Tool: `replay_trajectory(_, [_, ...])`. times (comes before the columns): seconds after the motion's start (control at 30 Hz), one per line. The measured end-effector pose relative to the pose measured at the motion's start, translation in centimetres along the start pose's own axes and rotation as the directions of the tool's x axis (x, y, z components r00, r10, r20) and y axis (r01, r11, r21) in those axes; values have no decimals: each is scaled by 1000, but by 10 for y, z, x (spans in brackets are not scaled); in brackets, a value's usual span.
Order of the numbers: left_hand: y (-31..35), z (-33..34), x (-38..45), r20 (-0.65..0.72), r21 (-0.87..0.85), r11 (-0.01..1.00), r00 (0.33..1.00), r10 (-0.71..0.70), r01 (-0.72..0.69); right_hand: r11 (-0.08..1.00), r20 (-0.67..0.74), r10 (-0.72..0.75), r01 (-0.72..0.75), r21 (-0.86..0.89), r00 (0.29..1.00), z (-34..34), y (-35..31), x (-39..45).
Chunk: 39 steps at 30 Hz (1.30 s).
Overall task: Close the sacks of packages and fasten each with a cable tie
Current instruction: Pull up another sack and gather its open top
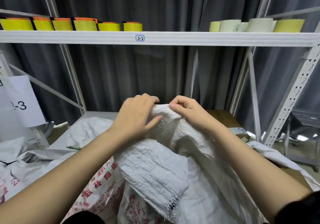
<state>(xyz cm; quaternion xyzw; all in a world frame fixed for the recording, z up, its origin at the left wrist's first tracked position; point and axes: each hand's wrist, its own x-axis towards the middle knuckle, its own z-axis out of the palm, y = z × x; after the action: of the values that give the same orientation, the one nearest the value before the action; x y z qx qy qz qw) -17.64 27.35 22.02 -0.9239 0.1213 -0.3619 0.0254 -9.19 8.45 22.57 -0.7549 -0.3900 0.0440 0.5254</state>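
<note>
A white woven sack (155, 165) with red printed characters stands in front of me, its top edge lifted and a flap folded down over the front. My left hand (138, 114) grips the raised top edge from the left, thumb lying on the fabric. My right hand (187, 109) pinches the same edge just to the right, fingers curled over it. A green cable tie (73, 148) lies on the grey shelf surface to the left. The sack's contents are hidden.
Another white sack (90, 130) lies behind on the low shelf (98, 115), and one more (15, 170) at the left. A shelf beam (190, 38) labelled 2-2 carries yellow tape rolls (69, 24). A perforated rack upright (292, 99) stands at the right, and a paper sign (17, 102) at the left.
</note>
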Motion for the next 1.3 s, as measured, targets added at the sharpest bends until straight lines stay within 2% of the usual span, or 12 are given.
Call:
replay_trajectory(0.13, [9,6,2,-3,22,999,999,46,-46,990,85,53,-63,124,995,8,-1,-1])
replay_trajectory(0.27, [3,8,-2,162,-42,981,970,-181,190,866,-139,7,-76,-494,990,16,-1,-20])
replay_trajectory(0.37, [4,5,-4,222,-110,957,945,-241,270,755,-210,-127,-42,-655,969,21,2,-29])
replay_trajectory(0.5, [4,1,-7,106,-120,976,980,-171,183,991,-125,-76,62,-116,989,7,3,-23])
replay_trajectory(0.67, [27,-2,-4,108,-170,981,991,-76,94,938,40,14,-27,346,999,8,-3,-15])
replay_trajectory(0.77, [18,4,-2,185,-219,945,961,-204,243,997,-138,-31,22,-70,990,15,6,-25])
replay_trajectory(0.83, [5,8,0,283,-354,844,906,-315,403,860,-277,-153,-10,-510,949,21,12,-40])
replay_trajectory(0.9, [-6,10,2,368,-426,752,855,-365,504,777,-333,-257,-11,-630,907,24,16,-48])
replay_trajectory(1.03, [1,6,-2,300,-325,865,909,-290,383,983,-274,-60,9,-184,960,2,21,-34])
replay_trajectory(1.1, [13,2,-2,180,-325,921,970,-161,214,999,-144,50,-51,-4,988,-7,14,-25])
replay_trajectory(1.2, [34,4,4,212,-228,964,973,-87,135,968,-7,120,-115,223,993,-4,15,-19])
replay_trajectory(1.3, [35,14,8,290,-146,972,947,-137,185,990,-115,89,-75,121,989,3,16,-27])
